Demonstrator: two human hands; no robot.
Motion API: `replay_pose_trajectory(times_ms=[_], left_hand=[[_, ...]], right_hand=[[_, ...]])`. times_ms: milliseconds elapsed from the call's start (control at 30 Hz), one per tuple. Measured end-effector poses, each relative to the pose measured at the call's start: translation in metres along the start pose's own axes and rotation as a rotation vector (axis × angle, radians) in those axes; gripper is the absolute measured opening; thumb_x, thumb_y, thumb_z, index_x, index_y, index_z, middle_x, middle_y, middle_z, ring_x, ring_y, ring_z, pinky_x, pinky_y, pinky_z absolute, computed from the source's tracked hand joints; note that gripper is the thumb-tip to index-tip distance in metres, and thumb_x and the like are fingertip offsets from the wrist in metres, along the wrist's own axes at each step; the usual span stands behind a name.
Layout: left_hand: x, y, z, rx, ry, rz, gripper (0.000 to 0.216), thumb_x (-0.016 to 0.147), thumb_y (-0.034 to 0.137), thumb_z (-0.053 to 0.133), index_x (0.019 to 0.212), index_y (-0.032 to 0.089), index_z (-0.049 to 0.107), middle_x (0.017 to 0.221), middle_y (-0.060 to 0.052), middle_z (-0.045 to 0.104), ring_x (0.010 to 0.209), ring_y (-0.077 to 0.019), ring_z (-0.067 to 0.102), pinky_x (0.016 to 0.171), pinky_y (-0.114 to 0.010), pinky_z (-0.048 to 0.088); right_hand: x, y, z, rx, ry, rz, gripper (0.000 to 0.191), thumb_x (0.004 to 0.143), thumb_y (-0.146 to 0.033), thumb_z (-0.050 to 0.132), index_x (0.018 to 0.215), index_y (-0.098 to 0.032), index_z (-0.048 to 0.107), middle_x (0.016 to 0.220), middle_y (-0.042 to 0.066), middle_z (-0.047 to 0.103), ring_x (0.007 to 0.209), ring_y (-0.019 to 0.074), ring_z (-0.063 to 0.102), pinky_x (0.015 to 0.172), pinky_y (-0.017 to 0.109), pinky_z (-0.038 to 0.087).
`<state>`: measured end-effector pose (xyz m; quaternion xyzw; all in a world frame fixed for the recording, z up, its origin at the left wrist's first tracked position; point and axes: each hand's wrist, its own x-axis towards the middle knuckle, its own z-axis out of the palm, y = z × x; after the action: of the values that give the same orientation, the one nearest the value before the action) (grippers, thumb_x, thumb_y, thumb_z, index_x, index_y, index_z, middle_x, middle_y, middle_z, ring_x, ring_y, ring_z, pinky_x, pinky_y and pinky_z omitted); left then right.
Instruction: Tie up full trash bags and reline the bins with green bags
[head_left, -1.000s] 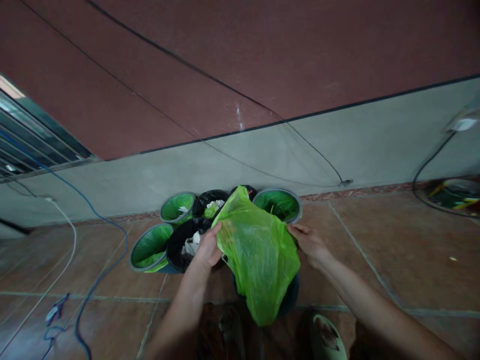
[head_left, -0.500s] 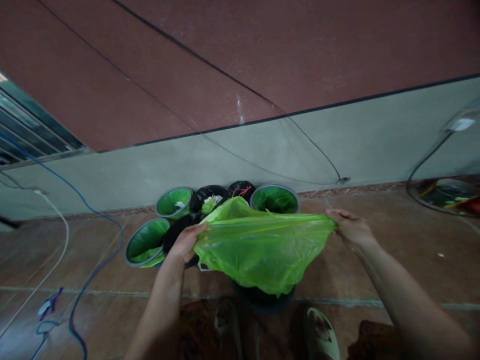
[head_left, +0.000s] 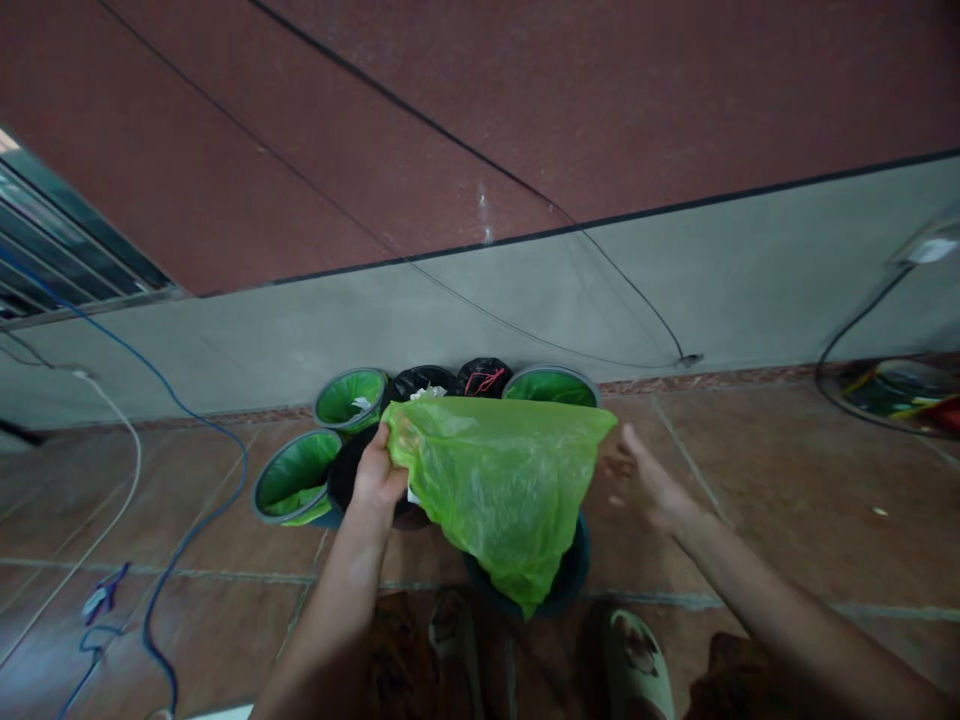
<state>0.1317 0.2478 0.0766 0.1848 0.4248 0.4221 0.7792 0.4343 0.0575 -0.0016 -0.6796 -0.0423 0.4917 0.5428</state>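
Note:
A thin green plastic bag [head_left: 502, 480] hangs spread out in front of me. My left hand [head_left: 379, 470] grips its upper left corner, fingers closed on the film. Just off the bag's right corner is my right hand [head_left: 656, 485], apart from it, with blurred fingers stretched out and nothing in them. Below the bag, between my feet and the row by the wall, stands a dark trash bin [head_left: 574, 575], its opening partly covered by the hanging film.
Against the wall are green-lined bins [head_left: 292, 475], a black bag [head_left: 484, 377] with a red tie and other black-lined bins. A blue cable [head_left: 191, 540] and a white cable [head_left: 135, 450] cross the floor at left. My slippers [head_left: 637, 665] flank the dark bin.
My right hand has let go of the bag's right corner and opened. The bag's right side has slackened inward, and its lower tip hangs lower over the bin.

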Motion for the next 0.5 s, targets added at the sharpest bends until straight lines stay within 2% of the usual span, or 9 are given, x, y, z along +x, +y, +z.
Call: replay_pose_trajectory(times_ms=[100, 167, 233, 300, 400, 500], left_hand=[[0.004, -0.005, 0.001, -0.124, -0.07, 0.008, 0.045, 0.102, 0.037, 0.031, 0.096, 0.011, 0.067, 0.087, -0.009, 0.075, 0.093, -0.0216, 0.071, 0.091, -0.037, 0.055], [0.007, -0.011, 0.002, -0.183, -0.118, 0.034, 0.044, 0.102, 0.036, 0.03, 0.102, 0.012, 0.067, 0.091, -0.009, 0.075, 0.095, -0.0213, 0.07, 0.095, -0.038, 0.052], [0.008, -0.017, 0.004, -0.196, -0.157, 0.037, 0.042, 0.102, 0.036, 0.031, 0.108, 0.014, 0.067, 0.095, -0.008, 0.075, 0.096, -0.0204, 0.069, 0.097, -0.039, 0.05], [0.007, -0.021, 0.006, -0.172, -0.187, 0.03, 0.042, 0.103, 0.036, 0.03, 0.11, 0.017, 0.066, 0.097, -0.007, 0.075, 0.096, -0.0198, 0.069, 0.097, -0.039, 0.05], [0.003, -0.022, 0.007, -0.109, -0.226, 0.061, 0.046, 0.101, 0.046, 0.032, 0.109, 0.017, 0.067, 0.097, -0.007, 0.074, 0.091, -0.0201, 0.069, 0.092, -0.039, 0.052], [-0.002, -0.028, 0.005, 0.084, -0.238, 0.012, 0.052, 0.09, 0.061, 0.048, 0.111, 0.017, 0.066, 0.097, -0.009, 0.074, 0.089, -0.0221, 0.07, 0.087, -0.038, 0.054]], right_hand=[[-0.019, 0.04, 0.03, -0.084, -0.391, 0.129, 0.071, 0.078, -0.077, 0.048, 0.132, -0.03, 0.053, 0.147, 0.014, 0.049, 0.138, 0.033, 0.04, 0.097, 0.059, 0.039], [-0.026, 0.065, 0.046, -0.103, -0.538, 0.166, 0.066, 0.074, -0.066, 0.063, 0.129, -0.031, 0.055, 0.144, 0.012, 0.053, 0.135, 0.0325, 0.044, 0.1, 0.061, 0.035], [-0.028, 0.081, 0.058, -0.102, -0.535, 0.174, 0.06, 0.066, -0.05, 0.075, 0.119, -0.027, 0.06, 0.133, 0.011, 0.062, 0.126, 0.0319, 0.052, 0.1, 0.059, 0.036], [-0.024, 0.086, 0.066, -0.052, -0.456, 0.159, 0.043, 0.063, -0.037, 0.075, 0.102, -0.022, 0.064, 0.113, 0.01, 0.071, 0.11, 0.0292, 0.062, 0.097, 0.053, 0.041], [-0.013, 0.073, 0.068, 0.098, -0.352, 0.095, 0.022, 0.066, -0.03, 0.068, 0.085, -0.02, 0.064, 0.087, 0.007, 0.073, 0.082, 0.023, 0.067, 0.085, 0.044, 0.05], [-0.007, 0.052, 0.064, 0.186, -0.328, -0.037, 0.019, 0.069, -0.032, 0.066, 0.084, -0.021, 0.064, 0.082, 0.006, 0.073, 0.075, 0.0219, 0.068, 0.078, 0.04, 0.053]])
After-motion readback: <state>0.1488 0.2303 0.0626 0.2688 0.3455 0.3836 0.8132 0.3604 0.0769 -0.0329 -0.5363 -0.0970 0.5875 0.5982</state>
